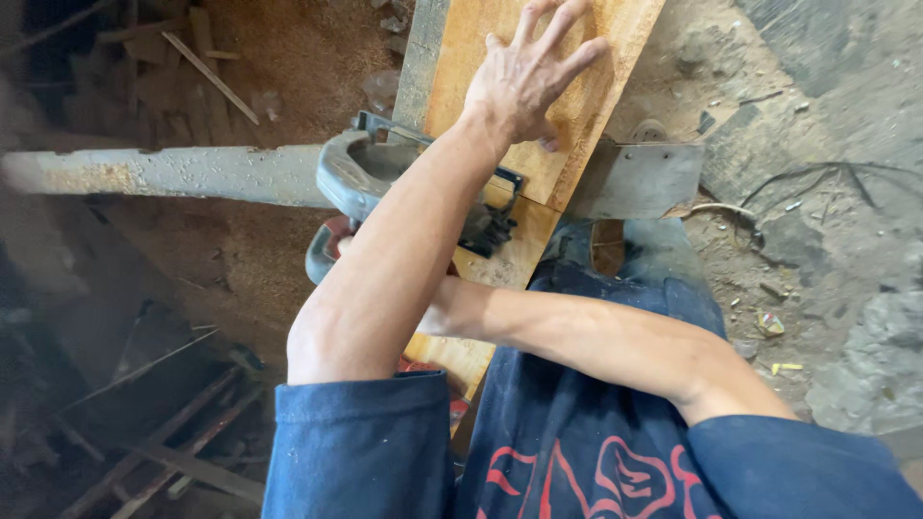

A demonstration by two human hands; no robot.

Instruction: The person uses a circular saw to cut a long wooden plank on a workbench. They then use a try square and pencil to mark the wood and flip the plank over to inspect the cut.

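Ground (288, 67): sawdust thick over it, offcut sticks scattered at left. Grey metal beam (173, 173) crosses the frame level, carrying a clamp-like metal fitting (351, 173) and a flat grey plate (639, 178) on the far side.

Wooden plank (586, 96): lies lengthwise over the beam, running from my lap outward, pale orange face up.

My left hand (534, 77): flat on the plank beyond the beam, fingers spread apart, pressing, gripping nothing.

My right hand: passes under my left forearm near the fitting; hidden, so I cannot tell how its fingers stand.

Judgement: the plank is being steadied at the fitting. The next move calls for firm downward pressure and fingers kept off the metal.
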